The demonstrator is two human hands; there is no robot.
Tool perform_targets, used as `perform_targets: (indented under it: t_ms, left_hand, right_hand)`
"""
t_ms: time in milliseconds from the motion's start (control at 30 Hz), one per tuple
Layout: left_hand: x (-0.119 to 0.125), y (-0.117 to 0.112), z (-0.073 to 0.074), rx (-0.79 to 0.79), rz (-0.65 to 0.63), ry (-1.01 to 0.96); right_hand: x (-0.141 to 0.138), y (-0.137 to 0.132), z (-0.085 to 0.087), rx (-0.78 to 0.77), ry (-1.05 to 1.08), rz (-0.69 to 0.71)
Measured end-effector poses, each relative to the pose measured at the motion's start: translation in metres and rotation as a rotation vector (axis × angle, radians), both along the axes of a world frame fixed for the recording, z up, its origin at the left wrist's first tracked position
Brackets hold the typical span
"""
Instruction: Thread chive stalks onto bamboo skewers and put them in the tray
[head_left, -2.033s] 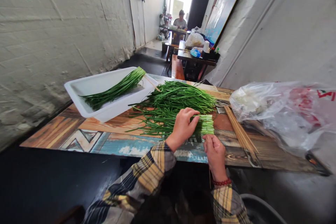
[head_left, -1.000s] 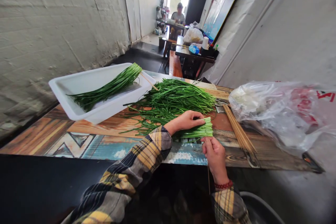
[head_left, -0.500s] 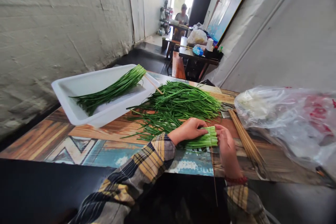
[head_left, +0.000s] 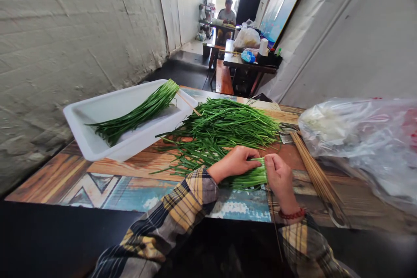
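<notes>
My left hand (head_left: 235, 163) is closed over a bunch of garlic chives (head_left: 249, 179), its thumb near the pale stem ends. At the right end of that bunch my right hand (head_left: 279, 179) has its fingers curled in on the stems; its fingertips are partly hidden. A thin skewer (head_left: 275, 230) runs down from the bunch past the table's front edge. Behind my hands lies a loose pile of chives (head_left: 228, 121). To the left, a white plastic tub (head_left: 87, 139) holds another chive bundle (head_left: 143, 110), with skewers (head_left: 189, 103) sticking out from its stem end.
On the right of the wooden table (head_left: 130, 166) lie several bamboo skewers (head_left: 314, 169) beside a clear plastic bag (head_left: 355, 134). Farther off stand a second table (head_left: 233, 58) with bags on it and a bench (head_left: 224, 78). A person (head_left: 227, 15) sits at the back.
My right hand has gone from lying upright against the stem ends to curling its fingers onto them. The left hand keeps its hold. The view has shifted slightly.
</notes>
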State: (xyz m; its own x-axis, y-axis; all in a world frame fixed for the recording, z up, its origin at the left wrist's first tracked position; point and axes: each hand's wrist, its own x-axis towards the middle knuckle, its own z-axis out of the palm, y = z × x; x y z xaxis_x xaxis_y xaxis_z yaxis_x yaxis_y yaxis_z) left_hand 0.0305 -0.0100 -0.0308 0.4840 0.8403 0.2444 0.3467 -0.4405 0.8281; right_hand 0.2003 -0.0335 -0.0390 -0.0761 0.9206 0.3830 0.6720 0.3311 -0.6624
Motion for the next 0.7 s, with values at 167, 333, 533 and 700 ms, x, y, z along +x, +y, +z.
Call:
perform_targets:
  t_ms: [167,333,533,700]
  left_hand:
    - [0.000,-0.002,0.000,-0.013,0.012,-0.002]
    - [0.001,-0.006,0.007,-0.043,0.014,0.010]
    - [-0.013,-0.003,0.023,-0.136,0.276,-0.316]
    - [-0.040,0.009,0.032,-0.148,0.510,-0.458]
  right_hand:
    - [-0.005,-0.002,-0.003,0.037,0.023,-0.062]
    - [-0.006,-0.002,-0.004,0.015,0.072,-0.041]
    - [-0.005,0.005,-0.015,-0.062,0.179,-0.011]
    - [-0.007,0.009,-0.019,-0.058,0.153,0.003]
